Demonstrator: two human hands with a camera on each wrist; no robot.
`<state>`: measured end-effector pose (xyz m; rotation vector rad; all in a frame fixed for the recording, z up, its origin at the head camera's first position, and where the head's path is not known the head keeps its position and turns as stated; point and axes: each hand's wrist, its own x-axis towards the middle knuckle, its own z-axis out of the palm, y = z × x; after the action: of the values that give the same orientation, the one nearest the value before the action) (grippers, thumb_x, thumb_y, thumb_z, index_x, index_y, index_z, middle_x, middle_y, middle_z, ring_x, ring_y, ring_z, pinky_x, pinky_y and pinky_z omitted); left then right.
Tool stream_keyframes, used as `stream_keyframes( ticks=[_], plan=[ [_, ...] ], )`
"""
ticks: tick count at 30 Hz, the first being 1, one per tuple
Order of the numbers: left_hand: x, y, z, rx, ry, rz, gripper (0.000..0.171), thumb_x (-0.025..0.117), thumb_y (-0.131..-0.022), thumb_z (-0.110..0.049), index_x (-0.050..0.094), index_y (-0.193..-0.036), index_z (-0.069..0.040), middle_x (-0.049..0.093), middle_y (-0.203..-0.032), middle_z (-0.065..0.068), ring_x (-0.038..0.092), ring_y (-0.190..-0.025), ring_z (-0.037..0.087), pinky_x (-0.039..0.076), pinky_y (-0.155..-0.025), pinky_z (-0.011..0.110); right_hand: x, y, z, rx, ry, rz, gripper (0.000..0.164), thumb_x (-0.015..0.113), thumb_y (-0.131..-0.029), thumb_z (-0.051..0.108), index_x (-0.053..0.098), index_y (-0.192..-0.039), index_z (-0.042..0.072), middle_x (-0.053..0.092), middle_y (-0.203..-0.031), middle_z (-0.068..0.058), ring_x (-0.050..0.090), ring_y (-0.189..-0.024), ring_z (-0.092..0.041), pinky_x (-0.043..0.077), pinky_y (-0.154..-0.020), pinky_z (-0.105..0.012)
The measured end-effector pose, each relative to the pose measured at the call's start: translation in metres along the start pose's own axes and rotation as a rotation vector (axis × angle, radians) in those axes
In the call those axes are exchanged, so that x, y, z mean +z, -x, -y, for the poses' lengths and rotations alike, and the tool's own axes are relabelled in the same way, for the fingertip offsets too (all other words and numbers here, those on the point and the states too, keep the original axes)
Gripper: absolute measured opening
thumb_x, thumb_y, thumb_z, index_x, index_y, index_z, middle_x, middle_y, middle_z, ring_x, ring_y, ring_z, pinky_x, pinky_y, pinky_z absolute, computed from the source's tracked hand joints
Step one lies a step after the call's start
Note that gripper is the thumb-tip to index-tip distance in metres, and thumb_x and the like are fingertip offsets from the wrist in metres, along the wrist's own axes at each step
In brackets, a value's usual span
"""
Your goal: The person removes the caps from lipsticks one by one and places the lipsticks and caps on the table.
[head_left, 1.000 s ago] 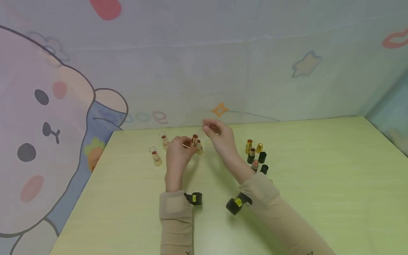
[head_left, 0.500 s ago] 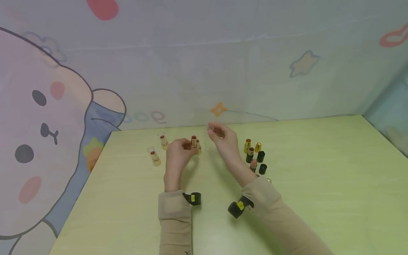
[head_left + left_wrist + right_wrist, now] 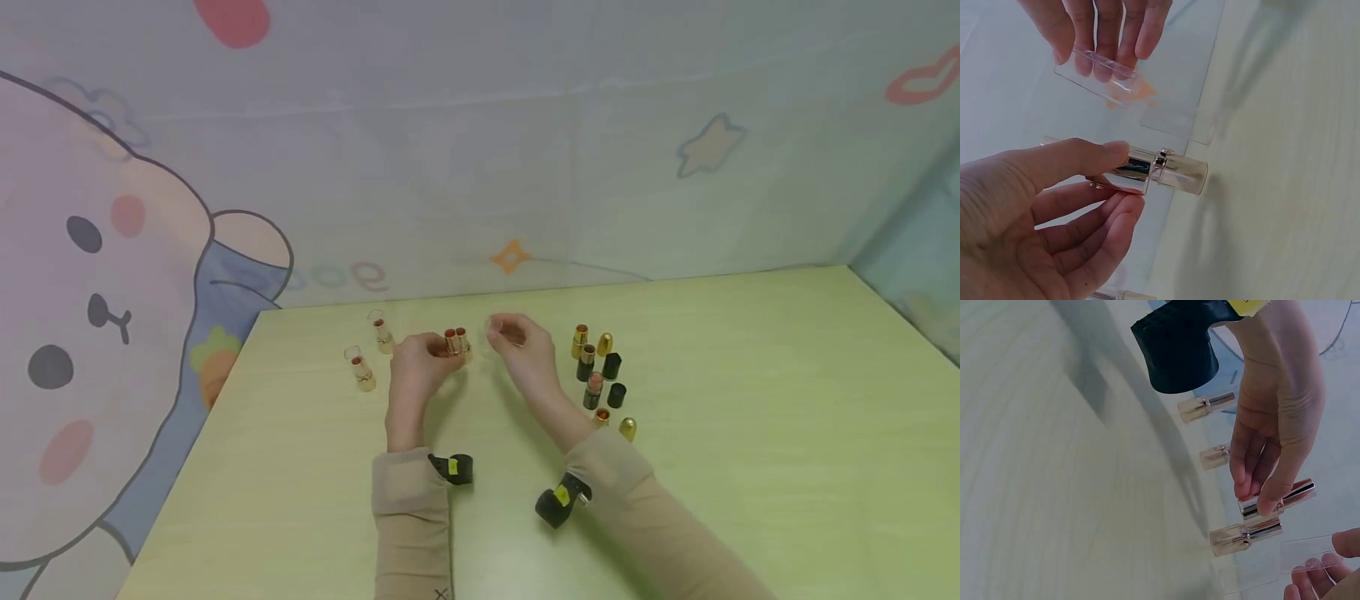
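Observation:
My left hand (image 3: 416, 362) pinches an uncapped lipstick (image 3: 1300, 490) with a shiny gold body between thumb and fingers. Right beside it stands a second uncapped gold lipstick (image 3: 1230, 541) with a clear base, partly behind the held one in the left wrist view. My right hand (image 3: 528, 346) holds a clear lipstick cap (image 3: 1094, 76) by thumb and fingertips, a short way right of the lipsticks. Beneath that hand another clear cap (image 3: 1172, 120) stands on the table, faint against the surface. The underside of the held lipstick is hidden in the head view.
Left of my left hand stand two uncapped lipsticks, a back one (image 3: 384, 337) and a front one (image 3: 363, 375), each with a clear cap behind. Right of my right hand several lipsticks (image 3: 585, 367) stand with gold and black caps (image 3: 617, 395) beside them. A printed cloth (image 3: 450, 167) hangs behind the table.
My left hand has lowered the lipstick beside the standing one. My right hand has brought the clear cap down toward the table.

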<state>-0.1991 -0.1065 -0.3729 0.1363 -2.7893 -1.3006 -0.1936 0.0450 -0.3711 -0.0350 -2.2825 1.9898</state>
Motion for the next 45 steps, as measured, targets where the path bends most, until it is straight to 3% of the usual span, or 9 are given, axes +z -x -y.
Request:
stream_keyframes(
  ticks=[13,25,45],
  plan=[
    [0.009,-0.003,0.007,-0.016,-0.018,0.045,0.015,0.076,-0.074,-0.01,0.072,-0.086,-0.004,0.071,-0.083,0.008,0.056,-0.072,0.017,0.041,-0.064,0.024,0.0,0.001,-0.012,0.092,0.06,-0.008,0.028,0.065,-0.09,0.01,0.063,-0.116,0.001,0.065,-0.118,-0.018,0.061,-0.111,-0.03,0.05,-0.097,-0.04],
    [0.014,-0.002,0.01,-0.009,-0.05,0.09,0.011,0.077,-0.076,-0.011,0.071,-0.083,-0.005,0.07,-0.08,0.006,0.056,-0.07,0.017,0.041,-0.063,0.025,0.002,0.001,-0.021,0.119,0.094,-0.004,0.03,0.067,-0.087,0.008,0.063,-0.116,0.0,0.065,-0.117,-0.02,0.062,-0.11,-0.032,0.05,-0.096,-0.04],
    [0.017,-0.004,0.015,0.001,-0.07,0.101,0.013,0.078,-0.075,-0.012,0.071,-0.082,-0.005,0.068,-0.076,0.005,0.053,-0.069,0.016,0.038,-0.062,0.025,0.005,0.004,-0.028,0.147,0.138,-0.001,0.03,0.068,-0.084,0.006,0.065,-0.113,-0.001,0.067,-0.114,-0.021,0.065,-0.106,-0.032,0.053,-0.092,-0.036]
  ],
)
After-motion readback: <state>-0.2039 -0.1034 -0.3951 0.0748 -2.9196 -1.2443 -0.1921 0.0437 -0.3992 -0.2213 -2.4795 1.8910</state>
